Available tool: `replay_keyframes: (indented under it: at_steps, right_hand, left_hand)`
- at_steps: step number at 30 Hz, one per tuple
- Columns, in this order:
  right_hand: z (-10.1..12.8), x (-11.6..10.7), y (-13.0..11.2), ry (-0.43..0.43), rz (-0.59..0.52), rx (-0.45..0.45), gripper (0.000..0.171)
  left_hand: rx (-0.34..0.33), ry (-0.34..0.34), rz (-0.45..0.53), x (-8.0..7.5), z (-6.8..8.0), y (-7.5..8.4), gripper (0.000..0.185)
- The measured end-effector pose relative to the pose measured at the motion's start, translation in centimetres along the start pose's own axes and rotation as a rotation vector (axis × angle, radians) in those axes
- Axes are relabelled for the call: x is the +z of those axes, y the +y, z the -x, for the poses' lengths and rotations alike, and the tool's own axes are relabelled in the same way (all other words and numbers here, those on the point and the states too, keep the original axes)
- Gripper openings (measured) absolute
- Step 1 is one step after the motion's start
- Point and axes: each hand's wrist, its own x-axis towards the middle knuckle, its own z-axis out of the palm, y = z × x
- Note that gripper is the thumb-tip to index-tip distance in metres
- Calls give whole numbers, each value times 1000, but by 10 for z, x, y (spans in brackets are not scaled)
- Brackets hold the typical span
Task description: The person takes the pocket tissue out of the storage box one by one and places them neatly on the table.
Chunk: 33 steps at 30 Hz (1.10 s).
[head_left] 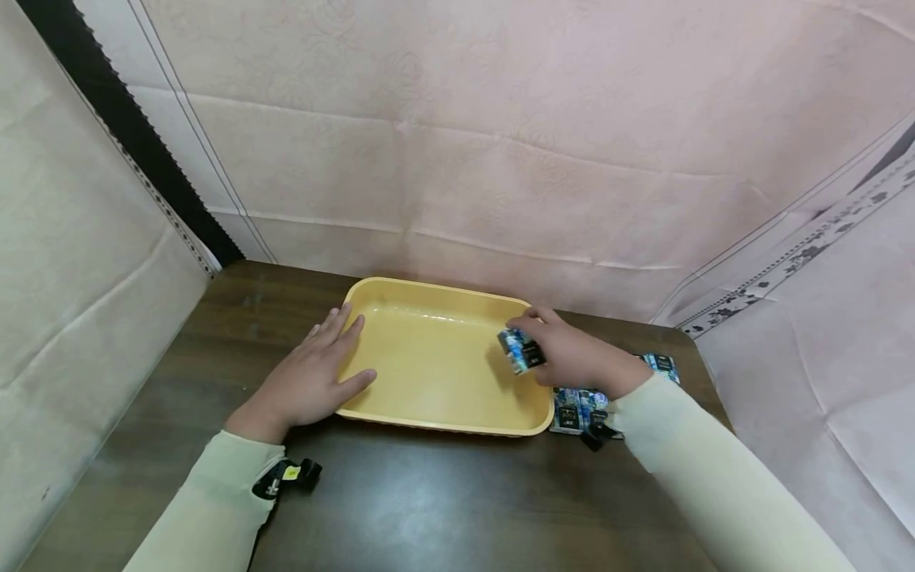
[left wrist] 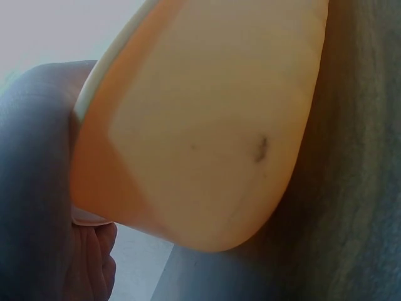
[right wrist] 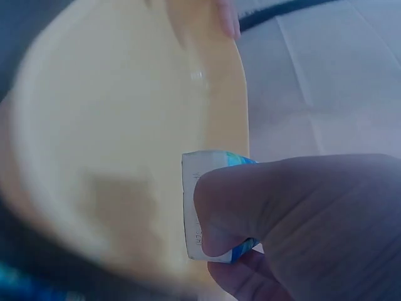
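A shallow yellow tray (head_left: 400, 318) lies on a dark wooden table (head_left: 429, 500). My left hand (head_left: 314, 373) rests flat on the tray's left rim, fingers straight; the left wrist view shows the tray's outer wall (left wrist: 200, 138) close up. My right hand (head_left: 572, 353) pinches a small blue and white packet (head_left: 520, 349) above the tray's right side. In the right wrist view the packet (right wrist: 197, 207) sits between thumb and fingers over the tray's floor (right wrist: 100, 157).
Several more blue packets (head_left: 575, 409) lie on the table just right of the tray, partly under my right wrist. Pale cloth walls (head_left: 500, 143) close in the table at the back, left and right. Small black devices (head_left: 293, 475) hang at both wrists.
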Motion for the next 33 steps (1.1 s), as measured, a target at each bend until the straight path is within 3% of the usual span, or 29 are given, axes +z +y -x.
replay_keyframes:
  at_steps: [10, 21, 27, 31, 33]
  right_hand:
    - [84, 6, 65, 91, -84, 171, 92]
    - [172, 30, 145, 189, -64, 353, 97]
    - [197, 44, 175, 189, -86, 456, 92]
    - [207, 58, 187, 189, -58, 468, 91]
    - [208, 63, 189, 189, -53, 467, 92]
  left_hand:
    - [-3, 18, 6, 3, 1, -3, 95]
    - [6, 2, 10, 2, 0, -2, 96]
    - [-1, 16, 16, 11, -3, -14, 96]
    - [-4, 16, 19, 10, -3, -13, 97]
    - [-8, 1, 24, 3, 0, -4, 97]
